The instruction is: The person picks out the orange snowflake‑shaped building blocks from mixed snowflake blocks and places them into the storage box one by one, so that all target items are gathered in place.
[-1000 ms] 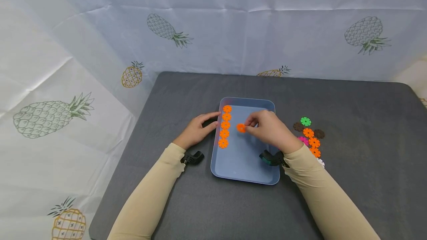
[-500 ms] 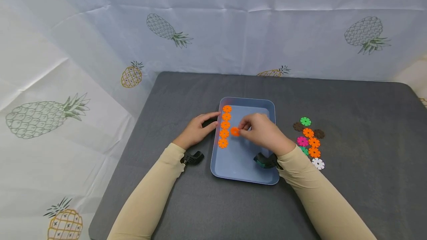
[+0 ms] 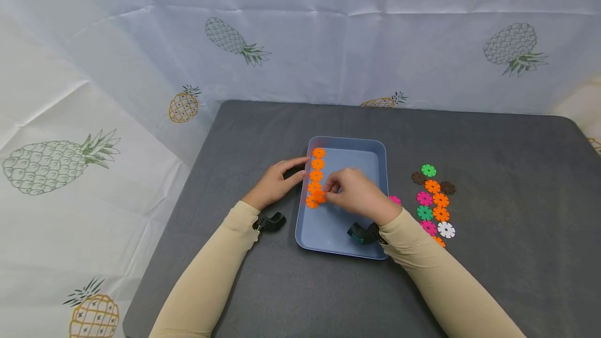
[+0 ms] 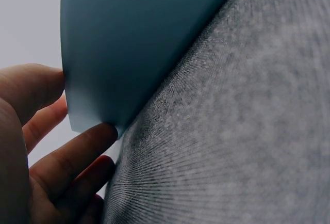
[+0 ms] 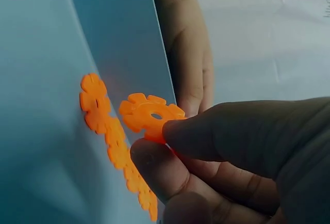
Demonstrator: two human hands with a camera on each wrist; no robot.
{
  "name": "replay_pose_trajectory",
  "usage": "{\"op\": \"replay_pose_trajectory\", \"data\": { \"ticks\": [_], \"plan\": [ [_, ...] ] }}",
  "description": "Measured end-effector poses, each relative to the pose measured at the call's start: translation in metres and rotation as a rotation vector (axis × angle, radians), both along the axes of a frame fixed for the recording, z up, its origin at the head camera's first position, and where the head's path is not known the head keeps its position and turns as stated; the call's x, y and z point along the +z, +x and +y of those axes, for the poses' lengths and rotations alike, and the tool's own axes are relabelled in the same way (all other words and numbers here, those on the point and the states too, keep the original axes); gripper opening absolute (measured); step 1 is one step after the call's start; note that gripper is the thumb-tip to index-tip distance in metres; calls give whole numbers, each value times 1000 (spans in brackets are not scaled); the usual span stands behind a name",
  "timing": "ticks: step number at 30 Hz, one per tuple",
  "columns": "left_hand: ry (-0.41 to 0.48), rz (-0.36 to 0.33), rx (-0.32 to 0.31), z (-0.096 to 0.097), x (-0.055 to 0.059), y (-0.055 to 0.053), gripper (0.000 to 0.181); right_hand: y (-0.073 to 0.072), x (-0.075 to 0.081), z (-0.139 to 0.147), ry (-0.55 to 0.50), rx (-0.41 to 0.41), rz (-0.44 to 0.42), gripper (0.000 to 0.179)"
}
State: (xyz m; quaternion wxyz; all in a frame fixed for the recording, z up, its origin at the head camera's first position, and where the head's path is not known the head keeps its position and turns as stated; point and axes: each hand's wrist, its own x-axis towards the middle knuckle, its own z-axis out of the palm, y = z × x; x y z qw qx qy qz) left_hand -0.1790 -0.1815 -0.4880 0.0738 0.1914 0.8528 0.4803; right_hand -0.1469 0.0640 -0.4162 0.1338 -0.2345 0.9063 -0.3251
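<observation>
The right hand (image 3: 352, 192) is over the tray's floor, thumb and index finger pinching an orange disc (image 5: 149, 115) by its edge; most of the disc stands out past the fingertips, tilted. Just to the left of that hand, and seemingly a little lower than the held disc, lies a row of orange discs (image 3: 316, 176), five of them flat along the left wall of the blue tray (image 3: 352, 231). The row's long axis runs away from the person, as the tray's does. From the head view the held disc overlaps the two nearest discs of the row; the right wrist view shows it raised beside the row's near end, though I can't judge the gap. That offset, disc to row end, looks like the relation that counts.

The left hand (image 3: 277, 184) is outside the tray's left wall, fingers and thumb extended and apart, tips touching the wall near the farther discs; the right hand is closer to the near end.

Right of the tray, loose discs in mixed colours (image 3: 424, 198) lie on the dark counter (image 3: 516, 197), and a pink disc (image 3: 394, 200) shows just beside the tray's right wall.
</observation>
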Motion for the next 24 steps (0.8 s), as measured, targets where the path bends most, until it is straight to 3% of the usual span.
{"op": "replay_pose_trajectory", "data": {
  "ticks": [24],
  "plan": [
    [1, 32, -17, -2, 0, -2, 46, 4, -16, -13, -18, 94, -151, 9]
  ]
}}
